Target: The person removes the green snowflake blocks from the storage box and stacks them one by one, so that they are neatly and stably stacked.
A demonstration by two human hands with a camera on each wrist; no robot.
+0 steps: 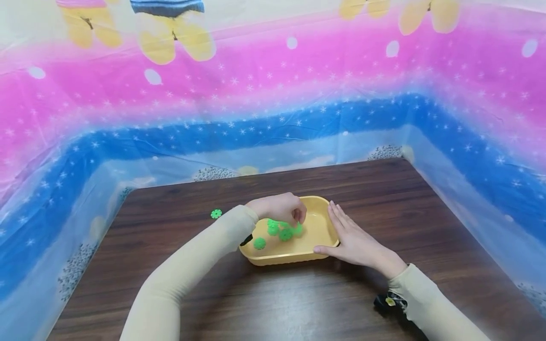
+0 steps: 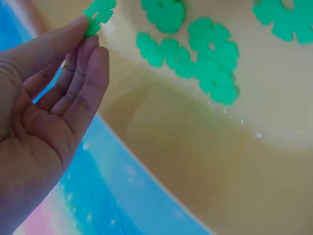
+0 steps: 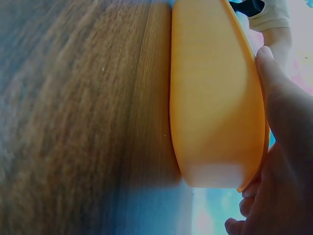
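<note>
In the head view, the left hand [image 1: 281, 207] reaches into a yellow tub [image 1: 319, 229] on the table [image 1: 384, 199], over several green flower-shaped discs [image 1: 286, 234]. The right hand [image 1: 356, 241] lies spread against the tub's right end. A stray disc [image 1: 216, 214] rests on the table, left of the tub.

The left wrist view shows the left hand pinching a green piece [image 2: 101, 15] between thumb and fingers.

In the right wrist view, the right thumb [image 3: 269, 61] touches the tub's rim.
</note>
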